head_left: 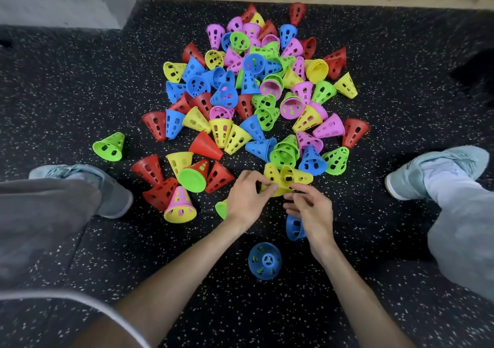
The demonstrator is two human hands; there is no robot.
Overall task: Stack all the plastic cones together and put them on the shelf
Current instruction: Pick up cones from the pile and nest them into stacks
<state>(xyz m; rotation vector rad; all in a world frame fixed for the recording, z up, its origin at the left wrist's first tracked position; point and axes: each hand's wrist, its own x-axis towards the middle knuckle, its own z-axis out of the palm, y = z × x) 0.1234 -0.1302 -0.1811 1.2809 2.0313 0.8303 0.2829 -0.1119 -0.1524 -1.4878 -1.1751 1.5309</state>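
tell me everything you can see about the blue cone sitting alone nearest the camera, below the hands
The blue cone looks like glossy moulded plastic. It stands on the speckled black floor, seen from almost straight above, its small spoked hub facing the camera. Its flared wall is pierced by holes, and green and yellow show through them. It stands apart from the pile, between the two forearms, and nothing but the floor touches it.

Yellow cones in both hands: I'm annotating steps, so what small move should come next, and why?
Probably slide the two yellow cones fully together. The left hand and right hand both pinch them at the near edge of the pile, and they sit at an angle, not yet nested.
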